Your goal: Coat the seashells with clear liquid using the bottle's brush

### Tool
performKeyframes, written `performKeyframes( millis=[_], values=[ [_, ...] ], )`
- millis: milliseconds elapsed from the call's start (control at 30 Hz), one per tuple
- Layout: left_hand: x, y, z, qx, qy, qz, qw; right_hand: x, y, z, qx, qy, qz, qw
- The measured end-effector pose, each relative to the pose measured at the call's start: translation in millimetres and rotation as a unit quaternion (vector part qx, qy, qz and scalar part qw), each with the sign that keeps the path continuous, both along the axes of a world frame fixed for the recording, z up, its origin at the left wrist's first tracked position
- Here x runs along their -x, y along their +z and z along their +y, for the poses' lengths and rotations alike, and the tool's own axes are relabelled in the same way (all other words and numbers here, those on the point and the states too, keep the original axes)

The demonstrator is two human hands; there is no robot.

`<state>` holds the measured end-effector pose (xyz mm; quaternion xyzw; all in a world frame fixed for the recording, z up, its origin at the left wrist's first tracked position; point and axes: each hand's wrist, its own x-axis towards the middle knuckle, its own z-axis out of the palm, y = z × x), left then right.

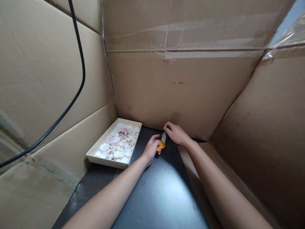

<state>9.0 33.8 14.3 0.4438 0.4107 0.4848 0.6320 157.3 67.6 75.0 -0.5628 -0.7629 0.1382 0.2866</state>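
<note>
My left hand (152, 149) is closed on an orange piece shaped like a seashell (161, 145), its rounded edge facing right. Just beyond it a small clear glass bottle (163, 137) stands upright on the dark tabletop, its neck without a visible cap. Above and to the right of the bottle's mouth, my right hand (175, 132) has its thumb and fingertips pinched together. Something thin and pale may be between those fingertips, but it is too small to name.
A shallow cream tray (107, 163) on the left holds many white, pink and reddish shells (119, 146). Cardboard walls (190, 92) enclose the black table (157, 190). A black cable (82, 63) hangs at the left. A cardboard strip (190, 165) lies along the right edge.
</note>
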Motion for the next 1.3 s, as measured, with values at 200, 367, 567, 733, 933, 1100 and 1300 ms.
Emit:
performKeyframes(
  millis=[200,367,567,733,933,1100,1300],
  values=[
    [1,0.0,0,0.003,-0.016,0.0,1.0,0,3.7,-2,-0.002,0.001,0.004,1.0],
    [2,0.0,1,0.003,-0.021,-0.001,1.0,0,5.8,-4,-0.006,0.002,0.011,1.0],
    [1,0.7,1,0.009,-0.026,0.003,1.0,0,8.7,-6,-0.011,0.03,0.006,0.999],
    [3,4.8,-1,0.026,-0.051,-0.002,0.998,1,11.1,-8,-0.019,0.025,-0.016,0.999],
    [10,12.5,-3,0.054,-0.156,-0.086,0.983,2,10.7,-7,-0.011,0.032,-0.003,0.999],
    [10,12.4,-4,0.07,-0.162,-0.137,0.975,1,11.0,-6,0.002,0.031,-0.001,1.0],
    [9,10.0,-4,0.048,-0.141,-0.144,0.978,-3,10.8,-5,-0.01,0.04,0.008,0.999]
  ],
)
